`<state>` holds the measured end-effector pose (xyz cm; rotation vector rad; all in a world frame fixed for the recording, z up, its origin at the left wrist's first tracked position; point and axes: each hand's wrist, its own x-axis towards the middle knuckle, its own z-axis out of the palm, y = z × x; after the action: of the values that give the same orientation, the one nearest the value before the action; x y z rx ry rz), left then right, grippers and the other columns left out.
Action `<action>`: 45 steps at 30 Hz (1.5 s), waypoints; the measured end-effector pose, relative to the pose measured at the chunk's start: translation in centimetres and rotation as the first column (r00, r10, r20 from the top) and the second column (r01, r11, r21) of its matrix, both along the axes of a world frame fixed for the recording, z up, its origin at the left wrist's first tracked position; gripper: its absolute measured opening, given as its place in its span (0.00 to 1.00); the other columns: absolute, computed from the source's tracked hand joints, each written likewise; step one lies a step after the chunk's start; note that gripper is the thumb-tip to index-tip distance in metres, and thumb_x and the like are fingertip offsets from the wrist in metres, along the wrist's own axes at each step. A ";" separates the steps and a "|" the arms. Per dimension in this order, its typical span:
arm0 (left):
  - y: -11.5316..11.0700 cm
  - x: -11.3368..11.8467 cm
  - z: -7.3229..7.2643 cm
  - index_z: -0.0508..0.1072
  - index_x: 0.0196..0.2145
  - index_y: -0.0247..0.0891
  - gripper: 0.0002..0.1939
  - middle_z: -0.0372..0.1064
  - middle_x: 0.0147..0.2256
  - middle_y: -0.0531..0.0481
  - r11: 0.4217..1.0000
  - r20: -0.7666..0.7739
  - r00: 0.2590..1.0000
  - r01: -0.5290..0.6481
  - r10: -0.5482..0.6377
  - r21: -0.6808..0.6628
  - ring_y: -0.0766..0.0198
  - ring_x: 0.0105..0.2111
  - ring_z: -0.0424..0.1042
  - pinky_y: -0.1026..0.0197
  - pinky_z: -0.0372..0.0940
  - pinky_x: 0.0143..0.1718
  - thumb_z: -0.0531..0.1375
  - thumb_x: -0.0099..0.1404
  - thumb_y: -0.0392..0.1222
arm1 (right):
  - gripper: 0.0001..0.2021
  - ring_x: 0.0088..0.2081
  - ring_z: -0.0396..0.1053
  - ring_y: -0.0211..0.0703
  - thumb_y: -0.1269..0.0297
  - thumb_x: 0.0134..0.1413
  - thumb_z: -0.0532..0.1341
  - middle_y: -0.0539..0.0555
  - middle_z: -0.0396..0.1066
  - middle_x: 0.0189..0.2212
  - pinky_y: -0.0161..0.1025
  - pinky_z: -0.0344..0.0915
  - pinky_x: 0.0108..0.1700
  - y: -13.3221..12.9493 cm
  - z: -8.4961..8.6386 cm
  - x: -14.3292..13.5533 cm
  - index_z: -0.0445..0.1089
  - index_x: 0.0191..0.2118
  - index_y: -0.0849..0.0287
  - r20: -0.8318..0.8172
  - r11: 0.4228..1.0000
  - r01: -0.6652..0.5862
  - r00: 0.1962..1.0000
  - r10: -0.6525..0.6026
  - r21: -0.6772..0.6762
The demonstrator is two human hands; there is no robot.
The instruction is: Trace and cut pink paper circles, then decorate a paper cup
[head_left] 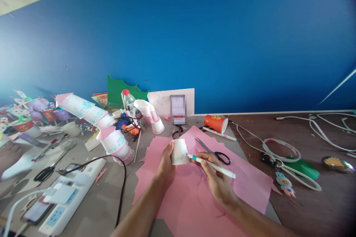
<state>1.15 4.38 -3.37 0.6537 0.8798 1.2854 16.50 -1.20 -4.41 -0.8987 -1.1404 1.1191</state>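
A white paper cup with faint drawn marks is gripped in my left hand, above pink paper. My right hand holds a white marker with a teal tip end, which points at the cup's right side. Whether the tip touches the cup I cannot tell. Black-handled scissors lie on the pink paper just beyond my right hand. Behind the cup a phone with a blurred screen stands against a pale board.
Decorated cup towers, a bottle and a white power strip with cables are at left. A red cup lies at the back. Cables and a keychain figure are right. Another person's hand shows far left.
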 end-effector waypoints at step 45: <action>-0.4 0.0 0.4 0.74 0.44 0.32 0.27 0.77 0.34 0.43 0.997 -0.055 0.998 -0.020 0.024 0.072 0.54 0.35 0.76 0.60 0.66 0.34 0.61 0.60 0.60 | 0.11 0.42 0.74 0.46 0.53 0.63 0.59 0.53 0.75 0.41 0.41 0.70 0.47 0.2 0.1 -0.3 0.73 0.41 0.52 -0.050 1.000 -0.011 0.999 0.011 -0.016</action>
<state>1.18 3.99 -3.00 0.7418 0.8919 1.3283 16.19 -0.98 -4.32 -0.8734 -1.0974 1.1555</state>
